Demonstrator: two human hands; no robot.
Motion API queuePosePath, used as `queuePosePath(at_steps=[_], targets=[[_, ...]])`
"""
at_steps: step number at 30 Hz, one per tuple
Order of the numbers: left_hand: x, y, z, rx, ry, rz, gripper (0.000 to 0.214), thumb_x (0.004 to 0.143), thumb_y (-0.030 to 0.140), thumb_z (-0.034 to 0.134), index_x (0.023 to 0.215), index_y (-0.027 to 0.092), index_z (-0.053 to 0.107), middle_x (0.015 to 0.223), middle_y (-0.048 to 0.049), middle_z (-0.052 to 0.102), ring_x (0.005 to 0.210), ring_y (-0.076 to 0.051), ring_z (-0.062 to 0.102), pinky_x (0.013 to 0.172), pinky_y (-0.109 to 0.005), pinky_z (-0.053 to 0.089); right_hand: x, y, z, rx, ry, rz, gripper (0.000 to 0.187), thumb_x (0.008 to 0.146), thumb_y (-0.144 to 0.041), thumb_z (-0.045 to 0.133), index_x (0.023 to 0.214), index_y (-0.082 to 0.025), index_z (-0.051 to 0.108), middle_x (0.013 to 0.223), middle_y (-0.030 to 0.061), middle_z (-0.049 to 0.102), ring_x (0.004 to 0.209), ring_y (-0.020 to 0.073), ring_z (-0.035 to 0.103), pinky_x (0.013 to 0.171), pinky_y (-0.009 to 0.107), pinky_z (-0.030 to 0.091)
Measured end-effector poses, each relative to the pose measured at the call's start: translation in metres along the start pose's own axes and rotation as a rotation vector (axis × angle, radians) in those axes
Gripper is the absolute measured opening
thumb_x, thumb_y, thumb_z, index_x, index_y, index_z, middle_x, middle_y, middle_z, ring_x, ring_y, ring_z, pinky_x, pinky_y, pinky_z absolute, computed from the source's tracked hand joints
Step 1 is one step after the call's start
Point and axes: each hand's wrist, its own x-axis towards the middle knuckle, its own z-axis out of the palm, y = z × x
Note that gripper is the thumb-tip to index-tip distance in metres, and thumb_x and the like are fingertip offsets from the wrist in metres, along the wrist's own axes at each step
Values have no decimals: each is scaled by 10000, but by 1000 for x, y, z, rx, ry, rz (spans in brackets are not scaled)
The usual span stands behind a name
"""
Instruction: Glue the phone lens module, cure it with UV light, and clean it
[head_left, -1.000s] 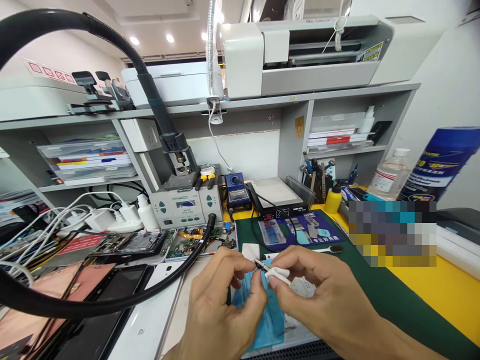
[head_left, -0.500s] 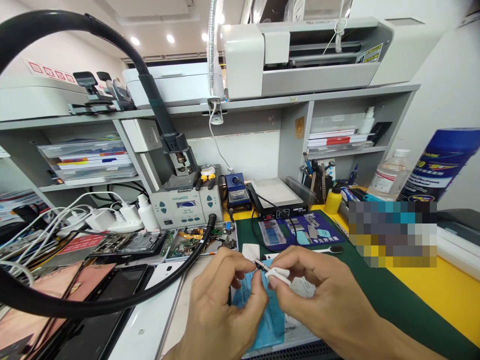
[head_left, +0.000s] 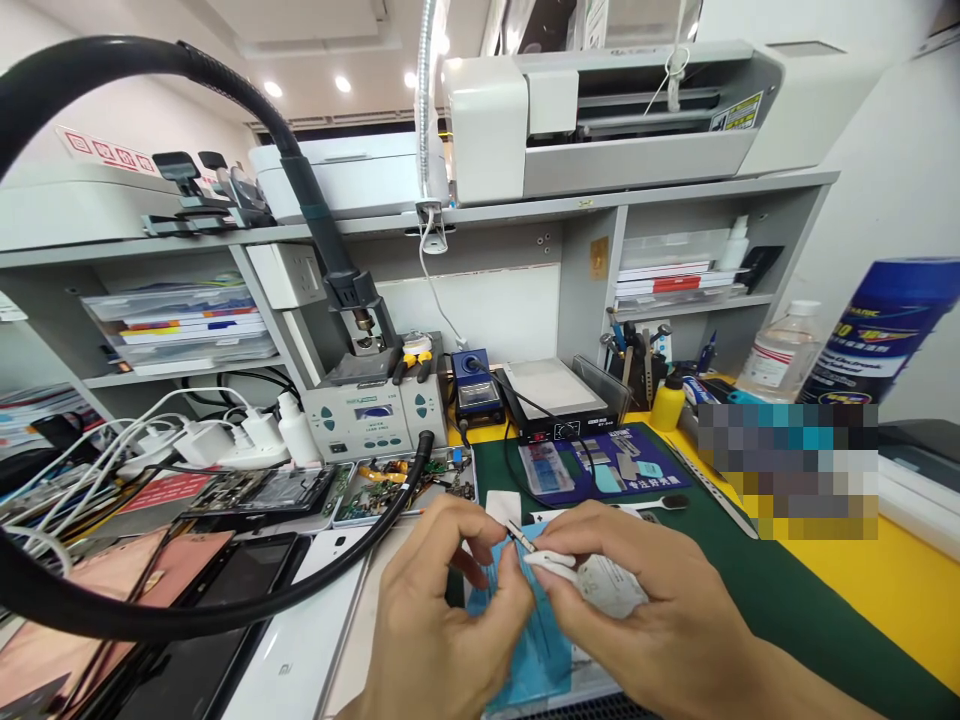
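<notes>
Thumb and forefinger of my left hand (head_left: 454, 600) close on the dark end of a small slim part (head_left: 520, 534), too small to name. Its paler end points to my right hand (head_left: 637, 590), which pinches a folded white wipe (head_left: 551, 560) against or close beside it. Whether the wipe touches the part I cannot tell. Both hands are over a blue sheet (head_left: 536, 650), with a clear printed bag (head_left: 611, 588) partly hidden behind the right hand. A white square pad (head_left: 502, 505) lies just beyond my fingers.
A black hose (head_left: 300, 590) loops across the left side. Phones and a tray of circuit boards (head_left: 397, 480) lie there. Behind stand a hot-air station (head_left: 375, 415) and a heating plate (head_left: 559, 390). A brush (head_left: 671, 502) and a steel ruler (head_left: 712, 490) are on the right.
The slim part between my hands has tilted slightly and more of its pale length shows. The white wipe has shifted a little left. Both hands stay in nearly the same place.
</notes>
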Motion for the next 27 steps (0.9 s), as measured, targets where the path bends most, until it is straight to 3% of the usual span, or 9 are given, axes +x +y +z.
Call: queuePosePath(at_steps=[6, 11, 15, 18, 24, 27], targets=[[1, -2, -3, -71, 9, -6, 117, 849, 124, 574, 823, 238, 569, 791, 41, 582, 660, -109, 580, 573, -222, 498, 4, -3, -1, 10, 32, -91, 177, 821, -44, 640, 932, -180, 667, 805, 21, 716, 711, 122, 677, 664, 203, 549], [-2, 3, 5, -174, 53, -27, 131, 873, 132, 547, 842, 256, 572, 784, 53, 574, 691, -105, 573, 607, -203, 488, 0, -5, 0, -118, 134, -221, 209, 798, -13, 636, 939, -164, 662, 803, 27, 733, 767, 134, 707, 719, 203, 551], [-2, 5, 9, -254, 128, -36, 130, 870, 126, 560, 837, 247, 597, 783, 42, 581, 694, -102, 567, 587, -178, 472, -7, -4, 5, -225, 201, -232, 187, 802, -29, 634, 916, -176, 648, 801, 15, 734, 782, 132, 710, 739, 212, 546], [-2, 5, 8, -258, 101, 18, 145, 852, 94, 585, 857, 235, 621, 792, 22, 601, 692, -111, 595, 560, -174, 486, -10, -4, 7, -231, 229, -232, 200, 798, -18, 622, 919, -176, 643, 783, 18, 722, 769, 139, 703, 733, 228, 550], [-3, 6, 8, -297, 179, -92, 128, 866, 107, 579, 839, 225, 623, 816, 5, 575, 714, -117, 586, 570, -183, 483, -7, -8, 2, -139, 159, -134, 242, 776, -31, 625, 934, -214, 634, 806, 12, 731, 756, 158, 710, 689, 239, 555], [-1, 4, 6, -359, 165, -198, 93, 868, 142, 599, 828, 221, 627, 852, 5, 584, 701, -111, 597, 552, -184, 488, -3, -7, -3, 11, 120, 56, 162, 847, -118, 615, 969, -214, 659, 788, 14, 719, 651, 143, 683, 620, 227, 559]])
